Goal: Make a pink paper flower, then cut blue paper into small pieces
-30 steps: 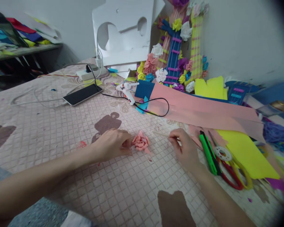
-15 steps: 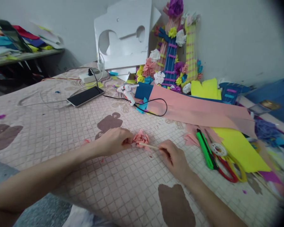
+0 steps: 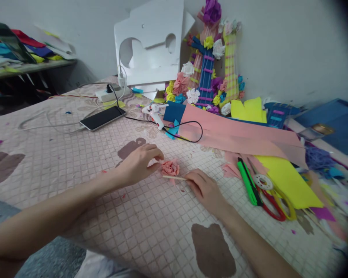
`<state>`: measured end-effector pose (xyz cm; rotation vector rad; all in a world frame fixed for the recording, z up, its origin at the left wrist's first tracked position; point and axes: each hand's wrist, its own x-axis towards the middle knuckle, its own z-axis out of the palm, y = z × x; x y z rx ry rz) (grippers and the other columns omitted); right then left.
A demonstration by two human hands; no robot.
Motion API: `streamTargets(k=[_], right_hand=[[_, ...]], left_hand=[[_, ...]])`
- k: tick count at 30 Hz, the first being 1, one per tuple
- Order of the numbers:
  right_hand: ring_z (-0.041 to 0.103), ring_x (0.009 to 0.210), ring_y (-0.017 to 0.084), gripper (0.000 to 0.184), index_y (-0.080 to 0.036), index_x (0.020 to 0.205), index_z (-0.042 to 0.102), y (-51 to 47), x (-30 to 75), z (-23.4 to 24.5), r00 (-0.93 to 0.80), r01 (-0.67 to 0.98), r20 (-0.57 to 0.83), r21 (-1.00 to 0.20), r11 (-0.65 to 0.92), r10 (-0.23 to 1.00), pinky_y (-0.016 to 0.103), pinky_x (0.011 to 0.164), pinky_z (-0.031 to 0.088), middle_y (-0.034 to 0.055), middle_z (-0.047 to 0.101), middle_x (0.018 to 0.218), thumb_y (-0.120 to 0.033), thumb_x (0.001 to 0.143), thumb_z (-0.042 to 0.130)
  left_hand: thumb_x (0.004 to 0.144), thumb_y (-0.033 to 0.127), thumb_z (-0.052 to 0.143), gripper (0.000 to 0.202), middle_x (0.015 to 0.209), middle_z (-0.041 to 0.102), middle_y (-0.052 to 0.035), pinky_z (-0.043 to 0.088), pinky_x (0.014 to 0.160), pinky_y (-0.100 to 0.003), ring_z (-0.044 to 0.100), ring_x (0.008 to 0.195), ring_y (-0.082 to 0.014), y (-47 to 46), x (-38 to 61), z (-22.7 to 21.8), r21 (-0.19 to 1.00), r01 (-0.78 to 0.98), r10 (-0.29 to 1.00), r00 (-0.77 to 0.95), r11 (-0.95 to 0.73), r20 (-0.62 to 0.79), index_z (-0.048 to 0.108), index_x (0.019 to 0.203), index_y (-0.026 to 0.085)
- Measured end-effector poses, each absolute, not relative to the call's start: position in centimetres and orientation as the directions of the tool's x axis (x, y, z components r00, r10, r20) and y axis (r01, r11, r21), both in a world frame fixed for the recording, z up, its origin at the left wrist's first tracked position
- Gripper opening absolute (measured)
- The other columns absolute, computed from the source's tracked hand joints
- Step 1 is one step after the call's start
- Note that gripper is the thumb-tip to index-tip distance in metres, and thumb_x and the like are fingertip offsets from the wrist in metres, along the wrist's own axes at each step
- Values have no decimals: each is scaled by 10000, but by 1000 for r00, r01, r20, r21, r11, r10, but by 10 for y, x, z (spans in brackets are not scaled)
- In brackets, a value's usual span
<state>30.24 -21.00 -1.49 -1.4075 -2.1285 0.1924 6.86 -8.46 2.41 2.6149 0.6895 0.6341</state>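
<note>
A pink crepe-paper flower [image 3: 170, 167] lies on the quilted cloth between my two hands. My left hand [image 3: 142, 162] is at the flower's left edge, its thumb and forefinger apart with a gap between them. Whether its fingertips touch the petals I cannot tell. In my right hand [image 3: 204, 189] is a thin wooden stick [image 3: 174, 178], pinched near its right end. The stick points left and lies along the near side of the flower, low over the cloth. My right fingertips are partly hidden behind the hand.
Behind the flower lie a white glue gun [image 3: 156, 114] with a looped black cord and a phone [image 3: 103, 117]. A green cutter [image 3: 249, 183], scissors [image 3: 278, 204] and yellow paper [image 3: 290, 181] are on the right. Flower-covered paper guitars [image 3: 207, 73] lean against the wall.
My left fingers have parted from a pinch at the flower's edge, and the hand has risen slightly. The stick has shifted left and down, from over the petals to the flower's near side.
</note>
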Motion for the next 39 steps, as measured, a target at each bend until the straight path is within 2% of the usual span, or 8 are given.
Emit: streamTargets(k=[4, 7, 9, 11, 16, 22, 32, 39], right_hand=[[612, 851, 180, 157, -220, 1019, 547, -209, 301, -14, -282, 805, 353, -420, 420, 892, 300, 732, 509, 63, 615, 937, -172, 937, 423], [610, 850, 180, 158, -213, 1016, 551, -209, 299, -14, -287, 808, 349, -412, 421, 892, 306, 736, 511, 65, 614, 934, -169, 937, 421], [607, 847, 179, 158, -212, 1008, 554, -208, 297, -14, -287, 809, 345, -412, 419, 894, 307, 734, 512, 67, 613, 932, -173, 940, 417], [603, 842, 177, 150, -214, 997, 554, -207, 296, -14, -283, 809, 343, -415, 415, 896, 309, 733, 511, 65, 612, 927, -187, 943, 417], [600, 852, 175, 134, -210, 979, 553, -207, 295, -13, -287, 805, 340, -422, 418, 896, 314, 749, 510, 64, 613, 935, -205, 942, 424], [602, 874, 184, 161, -216, 1016, 558, -206, 295, -14, -299, 804, 345, -411, 430, 890, 327, 756, 517, 69, 616, 956, -191, 933, 423], [595, 869, 187, 148, -213, 1000, 551, -206, 294, -17, -308, 801, 357, -403, 443, 882, 330, 754, 519, 69, 611, 974, -163, 914, 442], [586, 843, 182, 156, -211, 982, 549, -206, 292, -17, -315, 795, 353, -409, 448, 881, 328, 739, 517, 59, 600, 927, -157, 907, 424]], left_hand=[[857, 210, 574, 61, 874, 600, -47, 438, 765, -290, 546, 840, -162, -98, 75, 30, 500, 215, 428, 828, -839, 362, 582, 877, 153], [788, 313, 685, 246, 960, 578, -56, 422, 814, -330, 515, 913, -194, -109, 80, 26, 451, 199, 384, 847, -870, 368, 560, 937, 163], [769, 287, 699, 285, 1025, 568, -63, 400, 835, -357, 489, 962, -218, -116, 82, 22, 376, 216, 357, 861, -901, 362, 541, 977, 173], [794, 229, 659, 240, 1052, 564, -67, 377, 852, -375, 475, 985, -227, -122, 84, 17, 310, 247, 352, 866, -918, 354, 532, 991, 180], [860, 161, 548, 149, 1056, 568, -69, 348, 855, -381, 474, 987, -220, -127, 87, 8, 229, 267, 340, 857, -936, 388, 545, 1006, 188], [916, 136, 453, 143, 1036, 588, -59, 334, 851, -374, 495, 963, -200, -125, 88, 5, 199, 258, 319, 854, -945, 410, 568, 981, 190], [942, 157, 438, 135, 1024, 614, -55, 306, 888, -387, 504, 968, -195, -129, 91, 4, 141, 242, 279, 849, -960, 449, 569, 917, 179], [941, 137, 427, 161, 994, 628, -43, 298, 893, -393, 524, 966, -189, -126, 91, 4, 158, 249, 294, 852, -956, 434, 582, 934, 182]])
